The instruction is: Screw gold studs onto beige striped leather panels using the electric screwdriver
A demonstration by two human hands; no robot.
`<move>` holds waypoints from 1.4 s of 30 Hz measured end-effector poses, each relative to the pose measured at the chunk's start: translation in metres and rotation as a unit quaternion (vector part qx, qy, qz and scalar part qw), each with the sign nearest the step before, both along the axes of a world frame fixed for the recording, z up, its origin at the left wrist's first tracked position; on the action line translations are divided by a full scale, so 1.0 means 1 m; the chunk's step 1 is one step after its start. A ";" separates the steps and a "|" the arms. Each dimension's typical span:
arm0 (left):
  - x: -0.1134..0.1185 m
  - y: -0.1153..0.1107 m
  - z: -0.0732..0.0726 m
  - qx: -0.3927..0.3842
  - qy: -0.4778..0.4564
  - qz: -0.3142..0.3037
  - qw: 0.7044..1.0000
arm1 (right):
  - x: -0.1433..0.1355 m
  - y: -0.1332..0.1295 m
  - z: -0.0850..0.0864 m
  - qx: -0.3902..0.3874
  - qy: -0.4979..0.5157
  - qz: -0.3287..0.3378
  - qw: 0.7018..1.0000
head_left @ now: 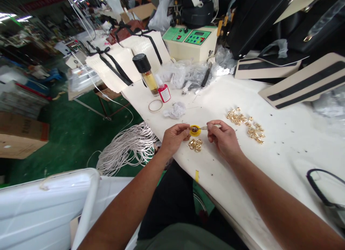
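My right hand (222, 138) is closed around a thin tool with a pale handle (217, 126) and a narrow dark shaft. The tool's tip points left, over a small round yellow dish (195, 134) with something dark and shiny in its middle. At the dish's left edge, my left hand (175, 137) has thumb and forefinger pinched together; what they hold is too small to make out. Just in front of the dish lies a little heap of gold metal fittings (195, 145). More gold fittings (254, 131) are scattered to the right of my right hand.
Behind the hands are crumpled white paper (175, 110), a ring (155, 105), a red bottle (164, 94) and a tall black-capped bottle (149, 79). A machine with a green panel (188, 41) stands at the back. Beige panels with black strips (307, 81) lie right; coiled white cord (126, 147) lies below left.
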State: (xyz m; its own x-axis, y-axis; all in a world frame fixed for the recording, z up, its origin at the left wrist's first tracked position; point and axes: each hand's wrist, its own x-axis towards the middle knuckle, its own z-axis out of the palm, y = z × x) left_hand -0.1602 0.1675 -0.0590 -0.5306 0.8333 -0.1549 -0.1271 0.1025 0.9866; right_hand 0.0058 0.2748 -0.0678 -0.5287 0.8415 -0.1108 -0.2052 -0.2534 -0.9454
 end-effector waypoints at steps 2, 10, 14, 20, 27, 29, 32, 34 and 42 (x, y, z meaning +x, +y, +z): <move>0.000 0.002 -0.003 0.005 -0.016 0.004 1.000 | 0.000 0.000 0.000 -0.005 0.003 0.003 1.000; -0.006 -0.001 -0.006 -0.037 0.038 0.012 0.999 | -0.002 -0.004 0.003 0.007 -0.021 0.014 1.000; -0.007 -0.002 -0.001 -0.036 0.035 0.040 0.998 | -0.004 -0.004 0.001 0.013 -0.034 0.022 0.999; -0.013 -0.006 0.002 -0.043 0.034 0.031 0.998 | -0.007 -0.004 0.000 0.026 -0.029 0.026 0.999; -0.012 -0.004 0.007 -0.032 0.012 0.042 0.999 | -0.011 -0.002 -0.004 0.022 -0.021 0.027 0.999; -0.011 -0.003 0.006 -0.025 0.001 0.050 0.998 | -0.010 -0.002 -0.004 0.026 -0.021 0.030 0.999; -0.012 -0.003 0.002 -0.035 0.008 0.054 0.998 | -0.010 -0.003 -0.004 0.031 -0.019 0.031 0.999; -0.013 -0.003 -0.001 -0.040 0.016 0.051 0.998 | -0.010 -0.003 -0.004 0.029 -0.015 0.031 0.999; -0.006 -0.004 0.007 -0.049 0.056 0.016 0.997 | -0.007 -0.004 0.001 0.030 -0.020 0.028 0.999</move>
